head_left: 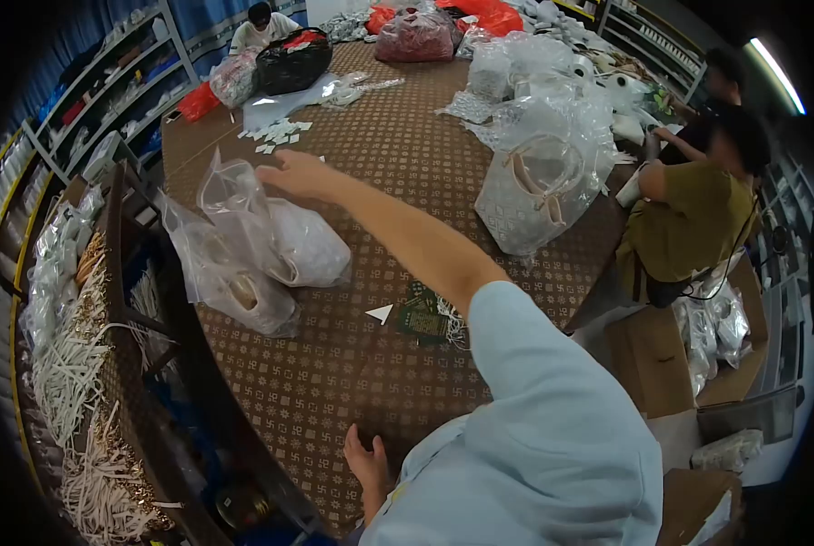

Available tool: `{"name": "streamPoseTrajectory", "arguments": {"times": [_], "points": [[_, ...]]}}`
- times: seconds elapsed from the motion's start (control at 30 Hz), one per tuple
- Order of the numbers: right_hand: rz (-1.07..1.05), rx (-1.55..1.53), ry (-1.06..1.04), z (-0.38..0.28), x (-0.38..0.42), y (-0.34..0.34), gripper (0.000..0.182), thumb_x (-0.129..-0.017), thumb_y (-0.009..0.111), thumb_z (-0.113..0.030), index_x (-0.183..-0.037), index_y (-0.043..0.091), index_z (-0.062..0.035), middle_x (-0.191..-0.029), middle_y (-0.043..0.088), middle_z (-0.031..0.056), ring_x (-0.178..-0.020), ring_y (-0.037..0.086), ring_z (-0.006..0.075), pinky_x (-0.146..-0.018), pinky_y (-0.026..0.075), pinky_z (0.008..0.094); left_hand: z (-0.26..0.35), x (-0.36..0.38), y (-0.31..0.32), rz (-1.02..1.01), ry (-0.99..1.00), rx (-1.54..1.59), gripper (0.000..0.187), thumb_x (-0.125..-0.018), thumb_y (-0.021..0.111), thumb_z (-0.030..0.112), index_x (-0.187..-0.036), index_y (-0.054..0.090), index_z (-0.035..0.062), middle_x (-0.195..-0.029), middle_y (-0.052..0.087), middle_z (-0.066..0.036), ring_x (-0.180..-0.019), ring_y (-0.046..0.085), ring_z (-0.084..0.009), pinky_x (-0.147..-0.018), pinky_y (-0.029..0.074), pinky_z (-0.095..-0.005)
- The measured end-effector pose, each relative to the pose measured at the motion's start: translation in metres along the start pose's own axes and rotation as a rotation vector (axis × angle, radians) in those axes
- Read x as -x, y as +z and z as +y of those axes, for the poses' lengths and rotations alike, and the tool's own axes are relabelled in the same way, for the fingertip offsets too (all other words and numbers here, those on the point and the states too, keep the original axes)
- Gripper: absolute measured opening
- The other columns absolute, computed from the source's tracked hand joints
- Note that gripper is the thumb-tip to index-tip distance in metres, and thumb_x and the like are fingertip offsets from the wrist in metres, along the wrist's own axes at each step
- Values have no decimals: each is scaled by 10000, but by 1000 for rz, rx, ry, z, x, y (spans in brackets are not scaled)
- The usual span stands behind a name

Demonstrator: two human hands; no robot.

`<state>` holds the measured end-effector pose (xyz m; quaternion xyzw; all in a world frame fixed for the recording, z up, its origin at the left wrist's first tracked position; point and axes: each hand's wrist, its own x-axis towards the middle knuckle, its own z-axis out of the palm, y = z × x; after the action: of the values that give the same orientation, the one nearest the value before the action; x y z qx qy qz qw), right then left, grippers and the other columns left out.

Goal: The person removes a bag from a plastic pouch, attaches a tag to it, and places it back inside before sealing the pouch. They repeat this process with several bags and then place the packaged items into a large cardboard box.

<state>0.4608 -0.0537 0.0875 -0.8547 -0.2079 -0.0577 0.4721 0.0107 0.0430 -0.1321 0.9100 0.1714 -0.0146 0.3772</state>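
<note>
My right hand [300,175] reaches far out over the brown patterned table [371,382], fingers stretched flat and touching the top edge of a clear plastic bag [305,246] with a white item inside. A second clear bag [234,291] lies just left of it. Nothing is visibly gripped in that hand. My left hand [367,460] rests near the table's front edge, fingers loosely apart and holding nothing. A white paper triangle [380,313] and a bundle of dark green tags [423,318] lie under my right forearm.
Small white paper pieces [275,135] are scattered beyond my right hand. A large clear bag holding a white handbag [542,187] stands right of centre. A seated co-worker in an olive shirt [689,227] is at the right. Black [293,59] and red [416,36] bags sit far back. Left shelves [70,364] hold white cords.
</note>
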Motion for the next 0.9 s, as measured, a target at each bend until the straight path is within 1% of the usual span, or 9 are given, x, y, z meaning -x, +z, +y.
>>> {"name": "streamPoseTrajectory", "arguments": {"times": [0.13,0.23,0.37,0.43,0.5,0.57,0.63,0.73,0.9], "points": [[321,580,37,24,80,-153,826,-784,624,-522,-1352,369,20,-1344,410,264,-1288,363,352,-1058,304,385,-4,-3,-5,-18,-85,178,540,-825,623,135,-1302,425,-24,-1295,459,-220,-1176,467,-367,-976,398,-414],[821,988,441,94,149,-262,1035,-746,652,-573,-1471,83,-105,-1476,180,253,-1357,134,456,-1023,154,645,-12,-2,0,5,-129,354,550,-828,625,132,-1311,417,-28,-1312,453,-210,-1195,463,-341,-989,390,-396],[857,608,1072,113,234,-323,1180,-664,742,-547,-1471,16,-85,-1494,89,254,-1382,82,420,-1058,159,605,-10,-11,6,8,-152,339,574,-821,638,141,-1318,407,-30,-1323,443,-207,-1201,465,-322,-996,387,-385],[936,116,683,196,259,-327,1242,-631,814,-452,-1457,-12,-29,-1494,114,225,-1379,164,352,-1072,251,467,-3,-27,2,31,-122,333,594,-814,646,149,-1325,397,-26,-1320,444,-202,-1196,468,-314,-991,394,-379],[999,-231,679,262,265,-325,1097,-656,834,-325,-1425,144,43,-1432,285,202,-1310,320,293,-1027,322,364,43,-47,-26,17,-191,348,610,-809,652,154,-1333,390,-13,-1314,449,-187,-1199,464,-298,-990,395,-370],[885,-447,549,281,265,-323,694,-742,774,-258,-1257,432,55,-1156,549,151,-1035,547,251,-867,434,362,67,-70,-47,70,-195,348,613,-808,655,162,-1335,390,-4,-1308,455,-176,-1205,458,-286,-994,386,-363],[877,-591,407,297,260,-323,501,-770,743,-208,-1140,500,28,-1003,573,101,-878,559,204,-757,445,339,68,-90,-56,168,-82,321,617,-809,662,181,-1330,393,-11,-1309,458,-177,-1213,451,-288,-997,376,-360],[905,-683,188,274,224,-302,256,-799,697,-125,-991,570,-13,-803,582,32,-660,547,134,-587,437,299,99,-126,-76,225,140,157,652,-808,677,244,-1326,390,-29,-1315,462,-177,-1208,462,-282,-980,384,-356],[879,-531,79,151,148,-221,198,-797,650,-27,-981,575,-23,-777,573,11,-630,527,108,-538,418,278,159,-225,-76,223,-112,596,761,-790,693,368,-1342,352,-30,-1286,473,-205,-1153,498,-291,-963,393,-357]]}}
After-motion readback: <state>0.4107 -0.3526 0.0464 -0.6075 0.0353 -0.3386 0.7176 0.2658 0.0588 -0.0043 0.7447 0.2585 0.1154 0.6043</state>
